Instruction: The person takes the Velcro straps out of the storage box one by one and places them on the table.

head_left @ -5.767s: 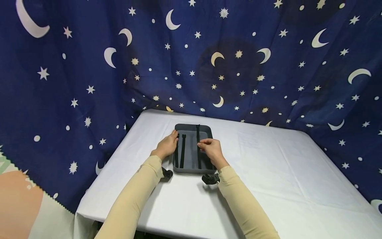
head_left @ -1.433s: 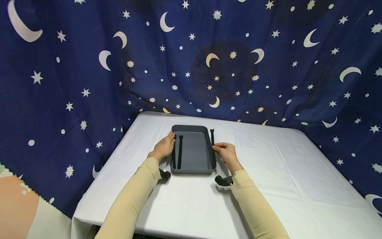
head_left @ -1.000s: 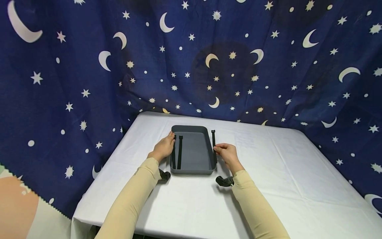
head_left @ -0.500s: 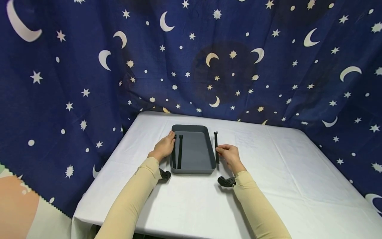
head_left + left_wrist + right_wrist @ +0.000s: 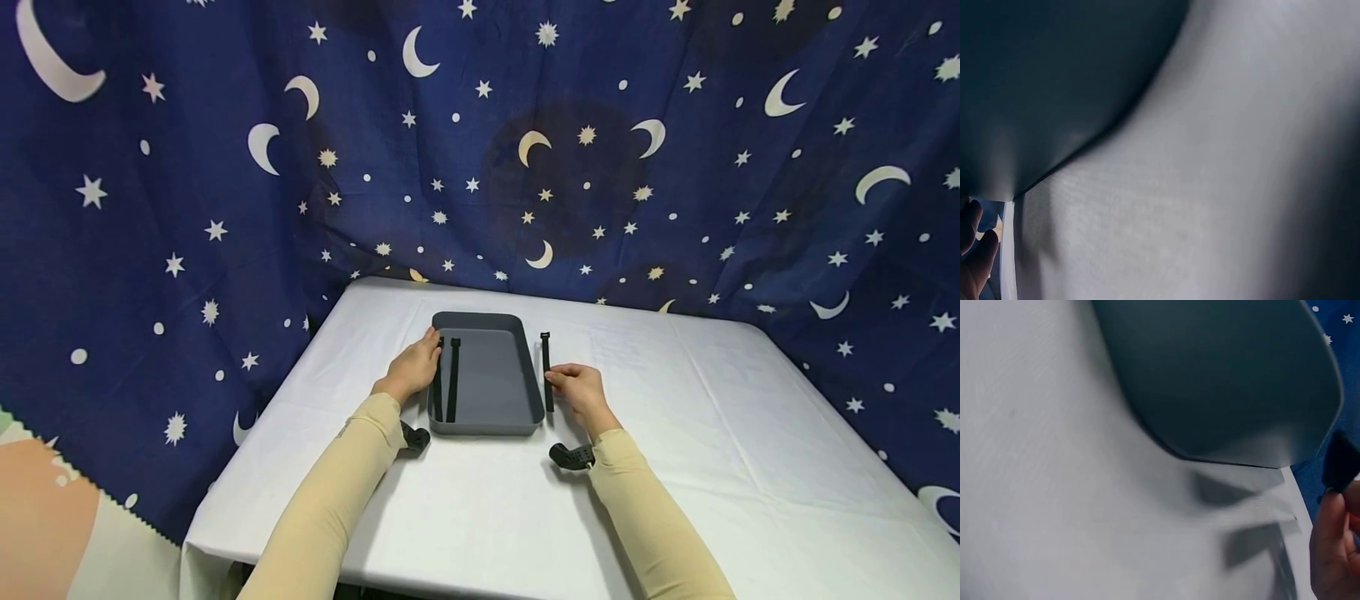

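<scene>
Right hand (image 5: 583, 390) pinches black strap (image 5: 546, 354) outside tray (image 5: 491, 375); cloth (image 5: 720, 433) stretches rightward. Left hand (image 5: 412, 367), fingers extended, touches rim (image 5: 486, 428).

One grey tray (image 5: 495, 383) makes the middle of my clock. I count three black straps (image 5: 453, 381): two inside the tray, toward nine o'clock, and one outside it, at three. There are two hands, the left hand (image 5: 411, 368) at nine and the right hand (image 5: 587, 393) at three. Two beige sleeves (image 5: 333, 487) come with them, and two black wrist pieces (image 5: 573, 457), one of each between seven and eight, one of each between four and five. One table (image 5: 750, 433) under one white cover, one blue curtain (image 5: 592, 50) at twelve; on it, at least ten moons (image 5: 657, 133) and more stars (image 5: 92, 192) than I can tally.
</scene>
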Demonstrator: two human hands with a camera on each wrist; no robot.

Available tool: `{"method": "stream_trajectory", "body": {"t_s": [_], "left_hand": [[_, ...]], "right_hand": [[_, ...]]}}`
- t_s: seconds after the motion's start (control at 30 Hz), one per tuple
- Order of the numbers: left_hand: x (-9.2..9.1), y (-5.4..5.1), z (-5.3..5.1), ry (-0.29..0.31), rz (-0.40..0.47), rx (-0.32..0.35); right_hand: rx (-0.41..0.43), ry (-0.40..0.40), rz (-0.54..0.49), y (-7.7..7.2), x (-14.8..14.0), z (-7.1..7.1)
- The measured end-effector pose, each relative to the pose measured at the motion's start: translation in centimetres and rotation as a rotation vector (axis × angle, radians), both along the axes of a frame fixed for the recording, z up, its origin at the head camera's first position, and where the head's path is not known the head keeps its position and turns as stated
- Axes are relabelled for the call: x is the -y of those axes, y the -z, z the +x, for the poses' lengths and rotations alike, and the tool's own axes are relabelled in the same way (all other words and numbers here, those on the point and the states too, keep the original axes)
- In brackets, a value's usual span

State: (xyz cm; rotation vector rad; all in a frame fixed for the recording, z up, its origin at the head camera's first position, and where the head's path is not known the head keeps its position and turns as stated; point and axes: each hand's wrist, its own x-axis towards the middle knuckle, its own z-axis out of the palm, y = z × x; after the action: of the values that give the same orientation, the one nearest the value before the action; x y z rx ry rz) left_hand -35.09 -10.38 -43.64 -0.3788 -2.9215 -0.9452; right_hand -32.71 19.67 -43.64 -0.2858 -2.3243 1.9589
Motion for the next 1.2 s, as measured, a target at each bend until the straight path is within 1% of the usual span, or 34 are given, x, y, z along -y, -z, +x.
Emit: {"method": "stream_trajectory", "body": {"t_s": [0.47, 0.6, 0.9, 1.03, 1.2], "left_hand": [[0.05, -0.12, 0.06, 0.001, 0.006, 0.002], [0.08, -0.16, 0.15, 0.0, 0.009, 0.007], [0.06, -0.1, 0.07, 0.0, 0.006, -0.008], [0.07, -0.03, 0.04, -0.002, 0.012, -0.009], [0.09, 0.05, -0.03, -0.001, 0.011, -0.007]], "right_hand": [[0.025, -0.004, 0.037, 0.57, -0.23, -0.22], [0.025, -0.003, 0.034, 0.66, -0.13, -0.11], [0.032, 0.0, 0.044, 0.64, 0.07, 0.11], [0.031, -0.005, 0.066, 0.69, -0.02, 0.06], [0.042, -0.002, 0.124, 0.82, -0.05, -0.12]]}}
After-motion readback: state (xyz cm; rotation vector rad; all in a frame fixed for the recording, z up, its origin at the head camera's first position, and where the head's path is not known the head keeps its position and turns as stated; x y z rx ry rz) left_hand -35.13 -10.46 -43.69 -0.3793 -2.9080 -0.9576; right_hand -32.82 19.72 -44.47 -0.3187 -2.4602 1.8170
